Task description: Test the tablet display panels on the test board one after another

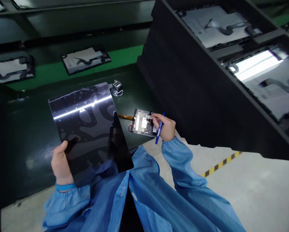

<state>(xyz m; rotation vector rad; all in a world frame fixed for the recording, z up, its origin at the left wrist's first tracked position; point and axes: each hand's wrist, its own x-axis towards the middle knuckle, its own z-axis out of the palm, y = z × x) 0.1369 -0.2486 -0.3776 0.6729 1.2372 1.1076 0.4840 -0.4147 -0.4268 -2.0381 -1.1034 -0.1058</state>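
A glossy dark display panel [91,129], covered in clear film with bubbles, is held tilted by my left hand [60,162], its thumb over the left edge and the fingers hidden behind. To the right, my right hand [165,126] has a blue marker pen [159,129] tucked in it. Its fingertips touch the upper right of a small circuit board [142,122] on the dark green bench. An orange flex cable [125,117] runs from that board toward the panel, whose body hides the cable's other end.
A round shiny metal object [117,88] stands behind the panel. Display units [86,60] with ribbon cables lie on a green strip [125,58] at the back. Stacked black trays [195,83] holding more units rise on the right, close to my right hand.
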